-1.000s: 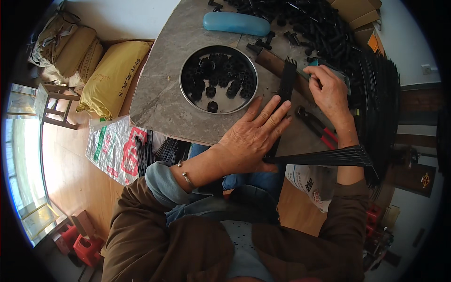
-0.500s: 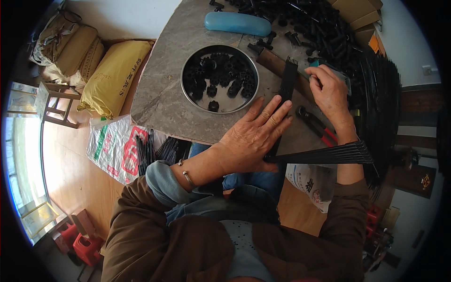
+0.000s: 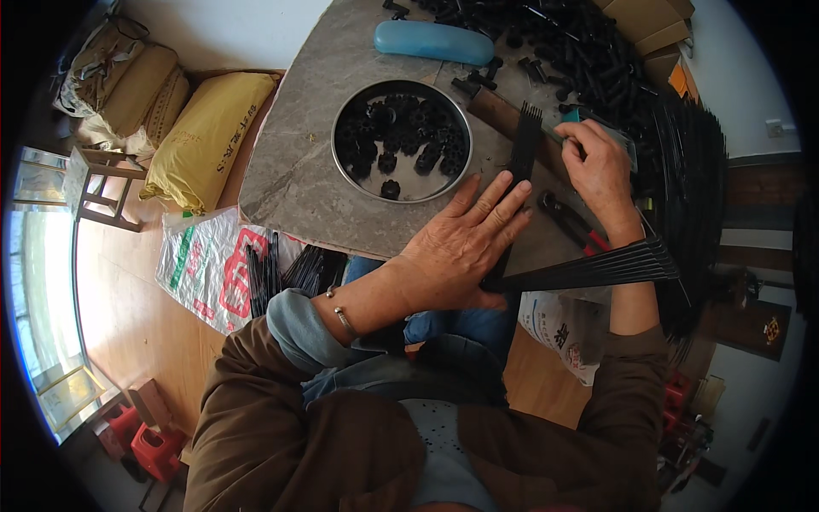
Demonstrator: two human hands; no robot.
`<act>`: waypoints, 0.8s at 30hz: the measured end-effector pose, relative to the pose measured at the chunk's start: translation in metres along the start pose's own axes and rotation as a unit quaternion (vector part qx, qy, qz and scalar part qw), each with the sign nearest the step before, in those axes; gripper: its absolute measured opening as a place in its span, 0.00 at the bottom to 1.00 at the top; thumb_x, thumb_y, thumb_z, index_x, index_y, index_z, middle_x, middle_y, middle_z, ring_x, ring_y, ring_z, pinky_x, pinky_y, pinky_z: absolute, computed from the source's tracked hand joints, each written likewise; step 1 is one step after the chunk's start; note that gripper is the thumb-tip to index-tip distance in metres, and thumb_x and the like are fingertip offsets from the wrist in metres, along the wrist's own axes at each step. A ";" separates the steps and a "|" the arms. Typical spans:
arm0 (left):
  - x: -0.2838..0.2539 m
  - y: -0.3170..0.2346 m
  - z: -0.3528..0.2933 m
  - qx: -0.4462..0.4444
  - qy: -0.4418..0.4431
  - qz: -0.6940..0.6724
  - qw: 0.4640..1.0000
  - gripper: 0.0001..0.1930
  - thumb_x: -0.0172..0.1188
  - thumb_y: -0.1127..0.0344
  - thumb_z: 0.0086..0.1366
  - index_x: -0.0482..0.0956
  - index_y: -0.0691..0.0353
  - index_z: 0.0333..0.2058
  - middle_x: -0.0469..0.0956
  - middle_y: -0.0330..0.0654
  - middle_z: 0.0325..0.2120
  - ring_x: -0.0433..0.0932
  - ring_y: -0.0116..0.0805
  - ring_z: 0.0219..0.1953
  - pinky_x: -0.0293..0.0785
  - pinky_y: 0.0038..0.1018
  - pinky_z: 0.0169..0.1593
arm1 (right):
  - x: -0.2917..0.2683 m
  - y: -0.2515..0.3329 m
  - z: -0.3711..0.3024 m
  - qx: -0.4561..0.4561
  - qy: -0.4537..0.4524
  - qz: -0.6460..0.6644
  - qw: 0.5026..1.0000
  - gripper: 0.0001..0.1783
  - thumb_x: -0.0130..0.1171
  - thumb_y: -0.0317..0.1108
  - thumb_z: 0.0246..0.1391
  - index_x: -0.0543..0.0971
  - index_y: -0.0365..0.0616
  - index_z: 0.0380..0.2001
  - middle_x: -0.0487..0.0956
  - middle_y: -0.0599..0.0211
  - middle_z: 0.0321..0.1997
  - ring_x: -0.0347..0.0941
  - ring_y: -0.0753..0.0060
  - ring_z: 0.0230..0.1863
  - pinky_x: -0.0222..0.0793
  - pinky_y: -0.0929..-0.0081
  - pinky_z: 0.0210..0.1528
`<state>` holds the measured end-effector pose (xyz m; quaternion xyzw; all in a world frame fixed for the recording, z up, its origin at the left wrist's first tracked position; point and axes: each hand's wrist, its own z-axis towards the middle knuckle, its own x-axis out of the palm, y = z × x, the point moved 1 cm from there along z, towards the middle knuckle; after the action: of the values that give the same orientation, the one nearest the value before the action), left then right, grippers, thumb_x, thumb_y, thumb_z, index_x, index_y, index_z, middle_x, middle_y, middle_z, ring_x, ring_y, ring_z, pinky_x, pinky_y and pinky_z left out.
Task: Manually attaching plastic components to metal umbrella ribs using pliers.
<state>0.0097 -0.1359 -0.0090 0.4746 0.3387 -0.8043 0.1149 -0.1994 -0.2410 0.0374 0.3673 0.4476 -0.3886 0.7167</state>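
My left hand (image 3: 469,239) lies flat, fingers stretched, across a flat row of thin black rods (image 3: 522,147) whose far end splits into comb-like tips. From beneath the palm a fan of black rods (image 3: 589,266) runs right, toward my right forearm. My right hand (image 3: 599,166) is closed, thumb and forefinger together, just right of the row's far end. A thin greyish piece seems to show at its fingertips, but I cannot make out what it is. A brown bar (image 3: 495,113) lies beside the rods. Red-handled pliers (image 3: 570,224) rest between my hands.
Left of my hands stands a round metal tray (image 3: 335,158) holding small black ribbed parts. Beyond it lies a blue oblong case (image 3: 435,43). Black tubular parts (image 3: 580,51) are heaped at the far right, with a tall bundle of black rods (image 3: 695,196) beside the table (image 3: 286,162).
The fan of rods at my left palm has shifted slightly upward in view. Both hands stay almost where they were.
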 end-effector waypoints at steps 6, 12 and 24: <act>0.000 0.000 0.000 -0.001 0.001 0.003 1.000 0.52 0.67 0.37 0.42 0.63 0.66 0.60 0.50 0.55 0.65 0.46 0.52 0.69 0.44 0.46 0.68 | -0.001 0.001 0.001 -0.009 0.002 0.002 1.000 0.08 0.54 0.25 0.49 0.79 0.46 0.33 0.78 0.66 0.32 0.77 0.58 0.32 0.71 0.66 0.33; 0.001 0.000 0.000 -0.003 -0.003 0.000 1.000 0.51 0.67 0.37 0.42 0.63 0.66 0.60 0.50 0.55 0.66 0.45 0.52 0.69 0.45 0.46 0.68 | 0.002 0.002 0.000 -0.012 -0.006 0.008 1.000 0.08 0.54 0.25 0.50 0.79 0.46 0.34 0.78 0.67 0.33 0.77 0.59 0.33 0.71 0.67 0.34; 0.002 0.000 0.000 0.004 0.002 0.029 1.000 0.50 0.62 0.33 0.45 0.64 0.65 0.60 0.53 0.55 0.65 0.46 0.52 0.69 0.42 0.47 0.68 | 0.004 -0.005 0.019 -0.112 -0.017 -0.065 0.991 0.06 0.58 0.24 0.47 0.76 0.45 0.31 0.76 0.70 0.32 0.75 0.63 0.38 0.70 0.66 0.39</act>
<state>0.0084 -0.1361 -0.0111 0.4860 0.3222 -0.8010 0.1355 -0.1959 -0.2608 0.0394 0.2480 0.4988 -0.3880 0.7343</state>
